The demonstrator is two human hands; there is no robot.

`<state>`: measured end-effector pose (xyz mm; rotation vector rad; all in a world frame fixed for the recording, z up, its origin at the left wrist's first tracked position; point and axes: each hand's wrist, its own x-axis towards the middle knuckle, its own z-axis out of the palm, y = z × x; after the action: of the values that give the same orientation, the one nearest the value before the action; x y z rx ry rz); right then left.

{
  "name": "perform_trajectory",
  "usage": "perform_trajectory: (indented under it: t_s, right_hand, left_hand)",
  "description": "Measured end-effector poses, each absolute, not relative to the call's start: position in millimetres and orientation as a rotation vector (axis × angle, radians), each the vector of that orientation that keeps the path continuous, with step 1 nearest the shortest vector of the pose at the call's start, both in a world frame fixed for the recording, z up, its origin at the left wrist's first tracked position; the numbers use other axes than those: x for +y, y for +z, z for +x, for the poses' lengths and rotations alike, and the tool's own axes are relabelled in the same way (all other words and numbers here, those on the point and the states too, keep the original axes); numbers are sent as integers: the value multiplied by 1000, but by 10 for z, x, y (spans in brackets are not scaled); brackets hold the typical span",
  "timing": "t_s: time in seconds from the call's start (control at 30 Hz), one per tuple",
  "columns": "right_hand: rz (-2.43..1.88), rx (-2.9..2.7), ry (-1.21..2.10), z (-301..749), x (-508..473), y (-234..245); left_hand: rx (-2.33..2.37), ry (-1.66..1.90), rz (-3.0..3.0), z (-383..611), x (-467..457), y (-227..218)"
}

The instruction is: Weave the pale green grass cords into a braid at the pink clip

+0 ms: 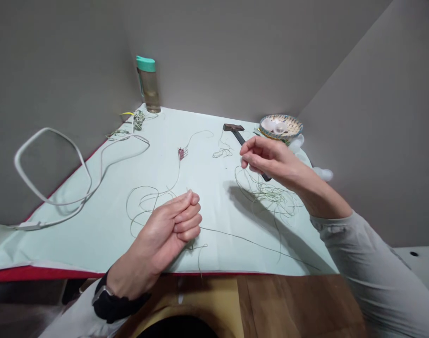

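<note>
My left hand (175,224) is closed, thumb against the forefinger and the other fingers curled in, over the near middle of the table. Thin green thread (235,234) shows on both sides of it and below it; what lies inside the fist is hidden. My right hand (265,157) is raised to the right with thumb and forefinger pinched together. Anything between those fingertips is too fine to make out. Beneath it lie a loose tangle of green thread (270,195) and a hammer (238,136), its handle partly covered by the hand.
A small dark red piece wound with thread (181,153) lies mid-table. At the back stand a bottle with a turquoise lid (151,87) and a patterned bowl (292,126) holding white pieces. A white cable (83,202) loops across the left side. Grey partitions (214,56) enclose the table.
</note>
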<state>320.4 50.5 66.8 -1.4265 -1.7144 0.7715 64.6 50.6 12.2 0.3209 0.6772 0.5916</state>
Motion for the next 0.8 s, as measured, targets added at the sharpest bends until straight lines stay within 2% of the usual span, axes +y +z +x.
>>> perform_trajectory:
  t_s: [0.2,0.3,0.43,0.67,0.8]
  right_hand:
    - [-1336,-1642,411,2805,367,894]
    - [-1245,-1983,40,2537,87,707]
    - [-1087,-2263,-292,2305,-319,314]
    - [-1185,-2239,-338,2541,-833,-16]
    - [-1409,-2096,-629,2940,-992,-69]
  left_hand:
    - [685,596,412,759,381,129]
    - [625,670,440,790,337,149]
    - [612,675,409,775,348,167]
    - [627,706,402,622,529,261]
    - [640,779,440,531,639,350]
